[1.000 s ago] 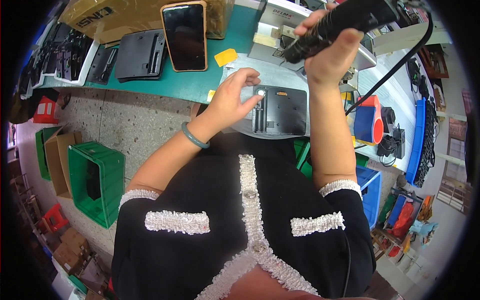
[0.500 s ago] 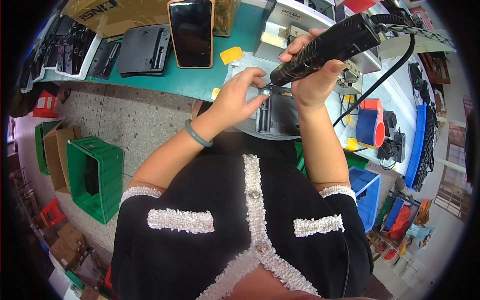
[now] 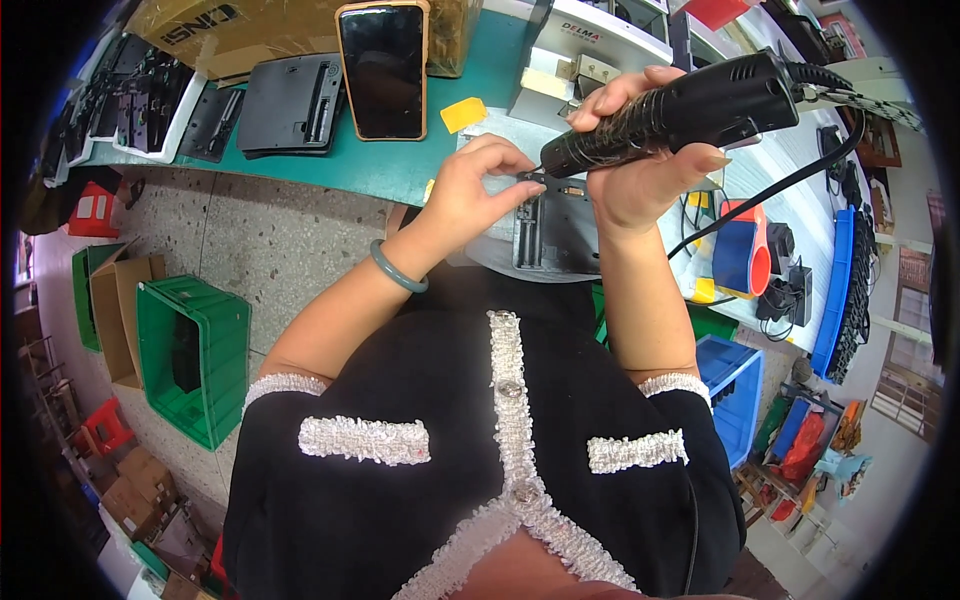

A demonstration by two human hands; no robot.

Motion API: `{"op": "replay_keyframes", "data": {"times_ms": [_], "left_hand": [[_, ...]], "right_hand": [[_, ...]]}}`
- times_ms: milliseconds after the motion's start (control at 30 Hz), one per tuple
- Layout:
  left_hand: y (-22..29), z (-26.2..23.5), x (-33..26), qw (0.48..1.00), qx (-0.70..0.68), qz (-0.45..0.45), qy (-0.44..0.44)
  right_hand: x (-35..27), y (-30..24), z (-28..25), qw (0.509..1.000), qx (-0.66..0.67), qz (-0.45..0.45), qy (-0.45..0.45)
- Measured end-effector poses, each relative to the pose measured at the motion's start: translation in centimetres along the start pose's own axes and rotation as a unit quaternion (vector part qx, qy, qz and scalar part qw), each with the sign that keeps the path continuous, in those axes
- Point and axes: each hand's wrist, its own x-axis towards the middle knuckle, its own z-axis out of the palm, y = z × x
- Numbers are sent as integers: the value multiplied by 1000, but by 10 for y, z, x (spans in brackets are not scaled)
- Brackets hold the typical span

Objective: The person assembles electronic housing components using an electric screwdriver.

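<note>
My right hand (image 3: 640, 195) is wrapped round a black electric screwdriver (image 3: 690, 108), thumb below and fingers over the top. The tool slants down to the left, its tip close to my left fingertips. My left hand (image 3: 470, 187), a grey-green bangle on its wrist, has thumb and forefinger brought together at the far edge of a black plastic housing (image 3: 570, 235). What lies between those fingertips is too small to make out. A long slotted channel (image 3: 529, 235) runs along the housing's left side. The housing rests at the table's near edge, its right part hidden by my right hand.
A phone in an orange case (image 3: 384, 75) leans against a cardboard box (image 3: 270, 40). Left of it lie black housings (image 3: 285, 105) and a white tray (image 3: 182, 110) of parts. A white machine (image 3: 590, 40) stands beyond my hands. The screwdriver's black cable (image 3: 790, 180) loops to the right.
The screwdriver has swung up and to the right and lies flatter. My left thumb and forefinger have closed together at the housing's edge, where a small round shiny piece showed before.
</note>
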Motion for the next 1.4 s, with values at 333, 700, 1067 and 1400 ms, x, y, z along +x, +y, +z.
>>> {"op": "replay_keyframes", "data": {"times_ms": [333,700,1067,1400], "left_hand": [[-2,0,-3,999,-42,0,11],[-1,-1,-4,1000,-17,-5,19],[1,3,-5,1000,11,-18,-13],[0,3,-5,1000,9,-19,-15]], "right_hand": [[-2,1,4,1000,28,-7,-9],[-11,-2,10,997,-49,-5,-52],[-3,0,-6,996,-87,-4,-23],[-5,6,-6,996,-88,9,-19]]}}
